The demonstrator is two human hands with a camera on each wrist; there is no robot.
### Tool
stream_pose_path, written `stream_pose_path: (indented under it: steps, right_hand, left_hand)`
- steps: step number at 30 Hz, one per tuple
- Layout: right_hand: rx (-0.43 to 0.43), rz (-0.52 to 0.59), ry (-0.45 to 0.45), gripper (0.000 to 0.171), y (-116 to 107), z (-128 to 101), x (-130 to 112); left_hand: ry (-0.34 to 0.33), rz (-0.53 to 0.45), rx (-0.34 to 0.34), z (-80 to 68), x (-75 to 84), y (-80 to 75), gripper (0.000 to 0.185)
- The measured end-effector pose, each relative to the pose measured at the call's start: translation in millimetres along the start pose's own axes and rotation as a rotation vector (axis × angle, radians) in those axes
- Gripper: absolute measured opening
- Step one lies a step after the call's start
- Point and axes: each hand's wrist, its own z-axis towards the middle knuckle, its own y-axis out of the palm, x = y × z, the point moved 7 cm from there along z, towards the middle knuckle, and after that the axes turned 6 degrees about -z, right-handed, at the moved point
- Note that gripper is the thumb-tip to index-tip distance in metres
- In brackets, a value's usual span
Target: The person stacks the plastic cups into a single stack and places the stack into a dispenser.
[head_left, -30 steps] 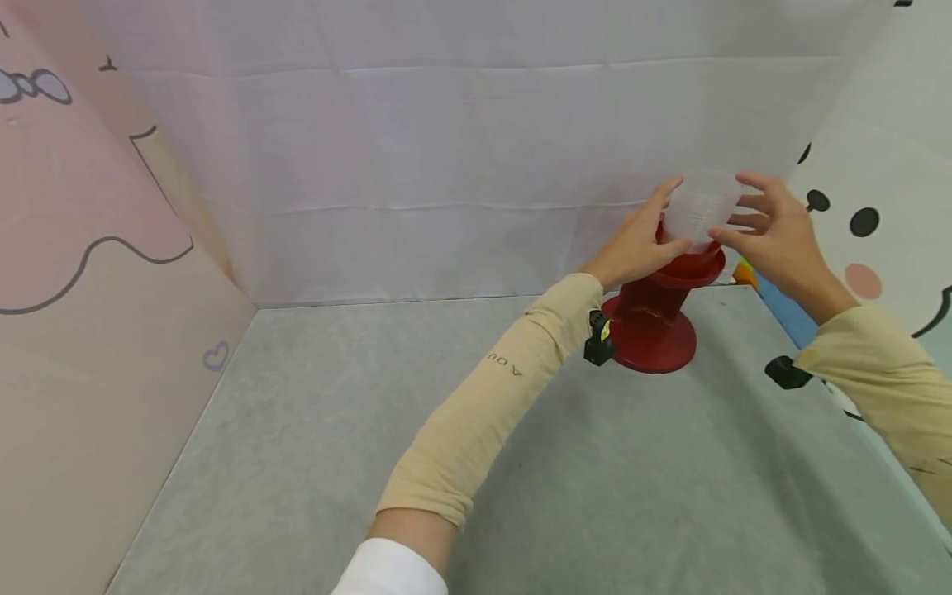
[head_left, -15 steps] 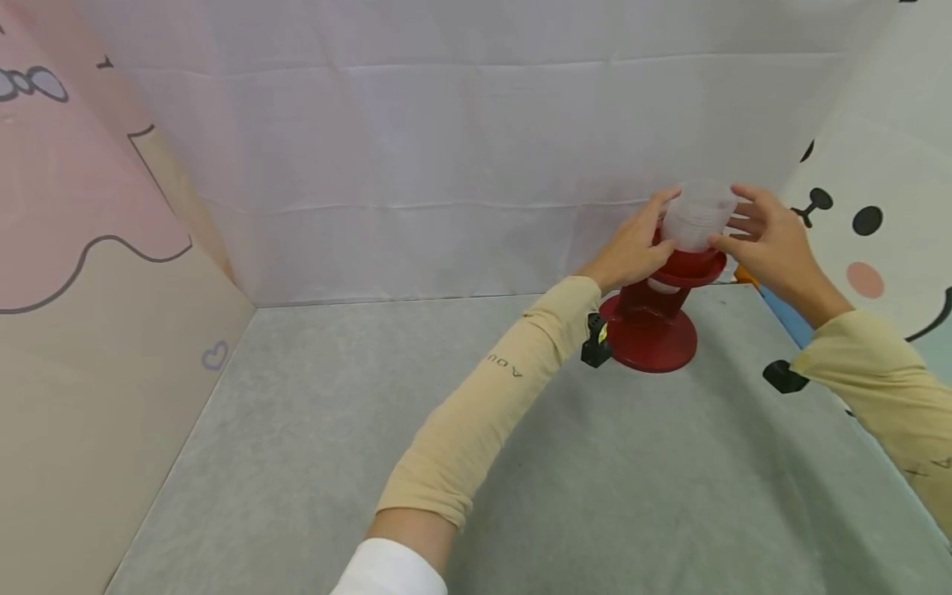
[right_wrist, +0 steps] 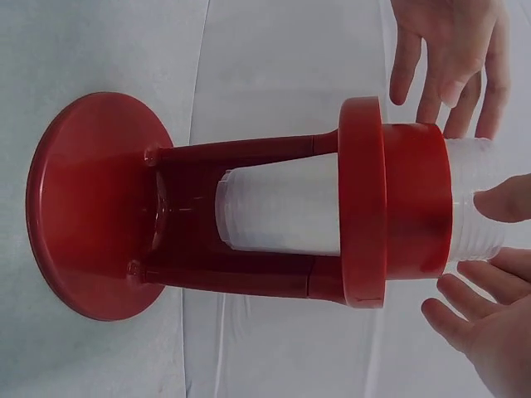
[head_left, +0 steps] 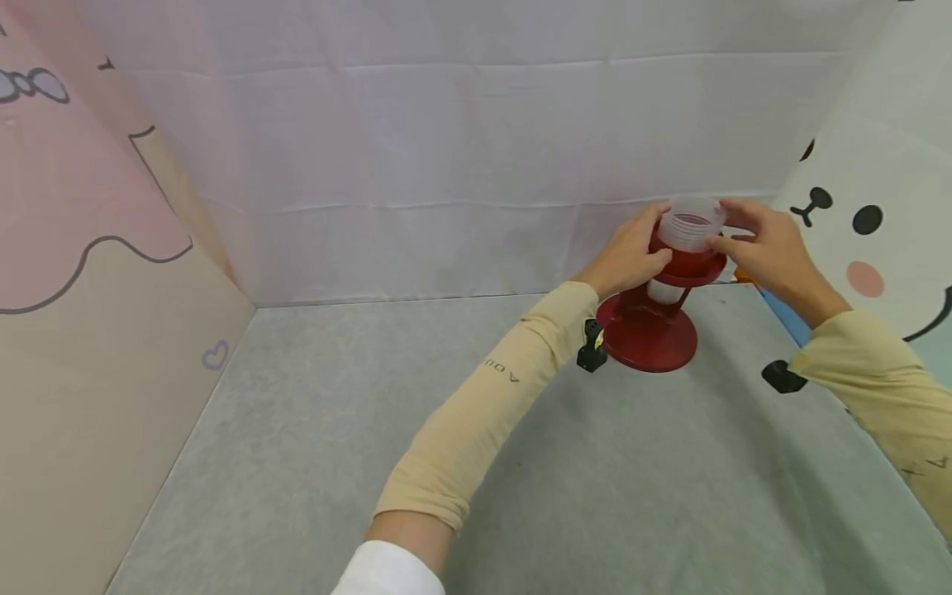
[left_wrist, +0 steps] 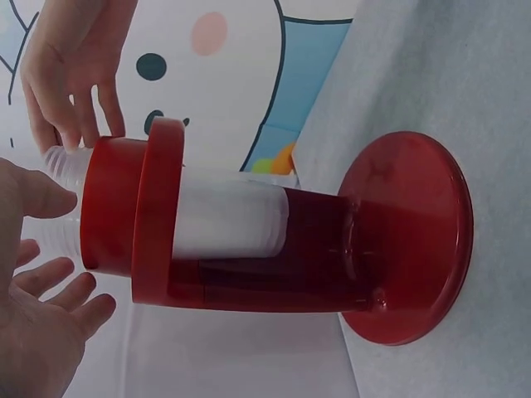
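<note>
A stack of clear plastic cups (head_left: 692,225) sits upright in the round collar of a red cup holder (head_left: 649,339), its rims showing above the collar. Below the ring, the stack's pale lower end (left_wrist: 232,217) hangs between the holder's uprights, clear of the round base. My left hand (head_left: 630,250) holds the rims from the left, thumb at the near side and fingers spread beyond. On the opposite side my right hand (head_left: 769,248) holds them too, its thumb lying across the rims in the right wrist view and its fingers close by the collar (right_wrist: 417,201).
The holder stands on a grey-covered table (head_left: 335,430), near the back right corner. White cloth (head_left: 446,165) rises right behind it. Panels with cartoon drawings stand at the left and right. A small orange item (left_wrist: 284,159) shows past the table's edge.
Both hands have moved down with the cup stack, which has sunk into the collar. Its white lower end now shows beneath the ring. The holder stays in place.
</note>
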Motion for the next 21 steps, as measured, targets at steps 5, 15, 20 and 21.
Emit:
stream_pose_path:
  steps: [5, 15, 20, 21]
  right_hand:
    - [-0.005, 0.005, 0.012, 0.06, 1, -1, 1]
    - [-0.003, -0.037, 0.008, 0.06, 9, -3, 4]
    - [0.01, -0.042, -0.005, 0.06, 11, -4, 3]
    - [0.014, -0.038, -0.008, 0.06, 11, -5, 3]
  left_hand:
    - [0.003, 0.04, -0.009, 0.0, -2.2, 0.2, 0.061]
    - [-0.019, 0.059, -0.036, -6.6, -8.6, 6.7, 0.062]
    - [-0.015, 0.125, -0.066, -9.4, -11.8, 10.3, 0.067]
    - [-0.014, 0.142, -0.074, -10.2, -12.4, 11.4, 0.068]
